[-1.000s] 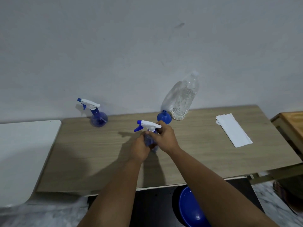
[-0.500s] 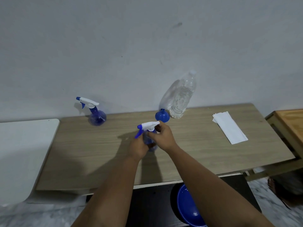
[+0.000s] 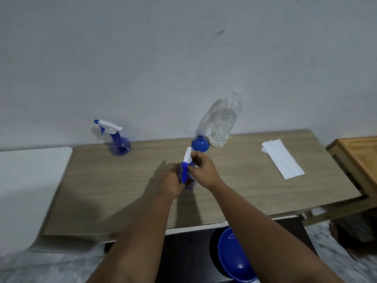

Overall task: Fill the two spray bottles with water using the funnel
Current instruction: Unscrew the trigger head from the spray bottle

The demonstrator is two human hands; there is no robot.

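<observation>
**Twisting the sprayer off the near bottle**

At table centre, the left hand (image 3: pixel 173 183) wraps the blue bottle (image 3: pixel 188 181) to steady its round body while the right hand (image 3: pixel 202 170) pinches the white sprayer head (image 3: pixel 187 155), likely unscrewing it so the neck opens. The blue plastic funnel (image 3: pixel 200 144) sits mouth-down at 12 o'clock, touching or just beside the clear ribbed water bottle (image 3: pixel 223 123) — both within reach. The second spray bottle (image 3: pixel 119 142) waits at 10 o'clock, capped. Folded white paper (image 3: pixel 282 161) lies at 3 o'clock on the wood-grain table (image 3: pixel 122 190).
</observation>
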